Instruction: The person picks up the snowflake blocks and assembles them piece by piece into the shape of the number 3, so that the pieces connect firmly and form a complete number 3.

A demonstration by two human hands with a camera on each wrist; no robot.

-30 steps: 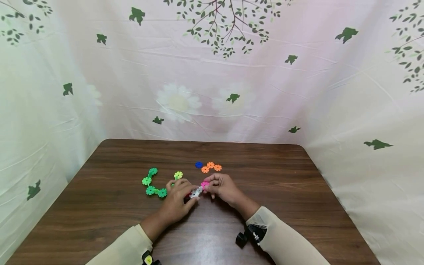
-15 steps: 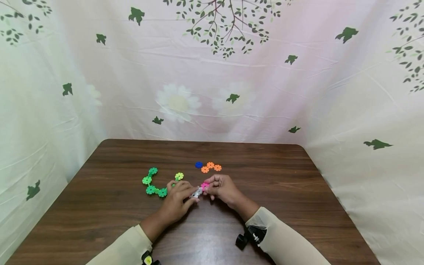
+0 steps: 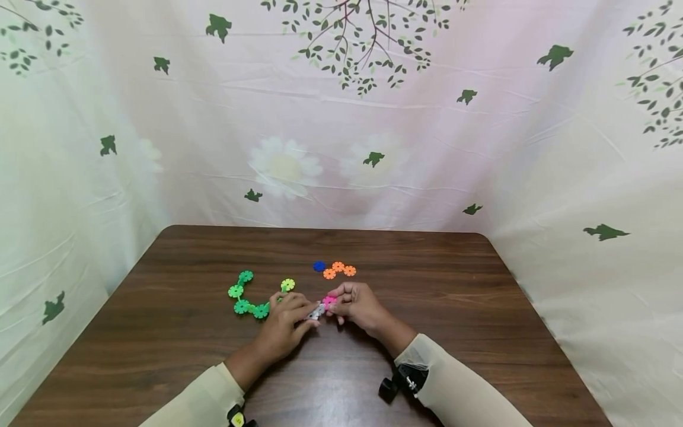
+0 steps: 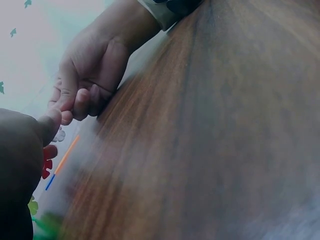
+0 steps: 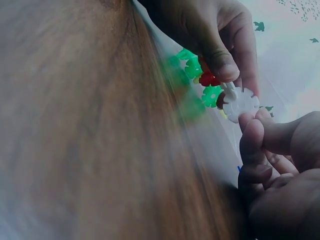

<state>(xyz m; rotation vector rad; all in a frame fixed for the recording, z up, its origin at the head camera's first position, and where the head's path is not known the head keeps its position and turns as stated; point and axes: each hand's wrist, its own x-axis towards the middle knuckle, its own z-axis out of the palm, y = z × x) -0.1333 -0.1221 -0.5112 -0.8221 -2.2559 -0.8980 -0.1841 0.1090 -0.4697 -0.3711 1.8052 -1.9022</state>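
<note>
My left hand (image 3: 285, 323) grips a white notched flower disc (image 5: 242, 105) between thumb and fingers. In the right wrist view, a second white disc stands edge-on under its thumb, and a red disc (image 5: 209, 80) shows behind. My right hand (image 3: 363, 305) pinches a pink flower disc (image 3: 328, 301) right at the rim of the white ones; its fingertips hide most of it in the wrist views. From beneath the left hand a linked chain of green discs (image 3: 242, 306) curves away to the left. A yellow disc (image 3: 288, 284) shows just beyond the left fingers.
On the brown wooden table (image 3: 453, 284), past the hands, lie a blue disc (image 3: 319, 266) and several orange discs (image 3: 338, 267) side by side. A printed cloth (image 3: 331, 130) hangs around the table's back and sides. Straps with small cameras (image 3: 388, 389) sit on the wrists.
The white and pink discs have tilted and dipped slightly between the hands. The red disc by the left fingers has gone out of sight in the head view. Both hands keep their places.
</note>
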